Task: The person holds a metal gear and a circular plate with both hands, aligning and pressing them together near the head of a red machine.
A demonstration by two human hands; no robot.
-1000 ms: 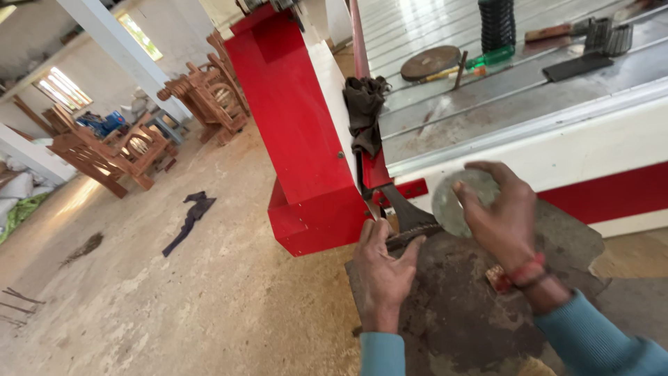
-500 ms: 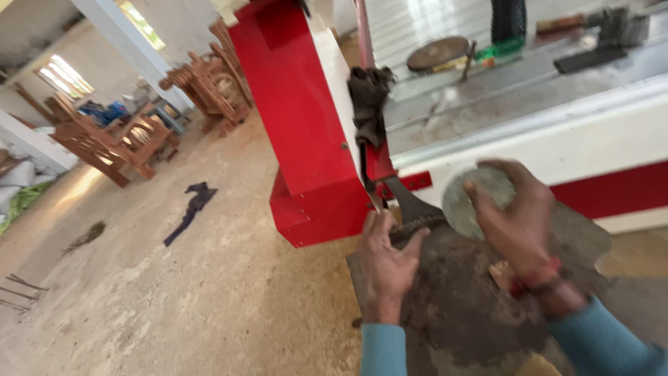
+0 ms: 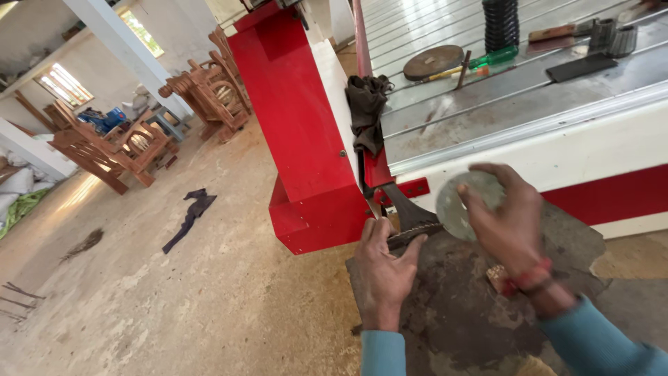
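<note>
Hardly moved since before: disc (image 3: 460, 204) kept upright beside the machine's (image 3: 306, 125) white-and-red side, above the dark mat (image 3: 480, 313). Likely stiff, thin and light, sharp-edged perhaps; best pinched at the rim. Right hand (image 3: 506, 217) closed on disc, wrist bent inward; left hand (image 3: 384, 268) gripping a toothed tool (image 3: 412, 219), thumb up.
</note>
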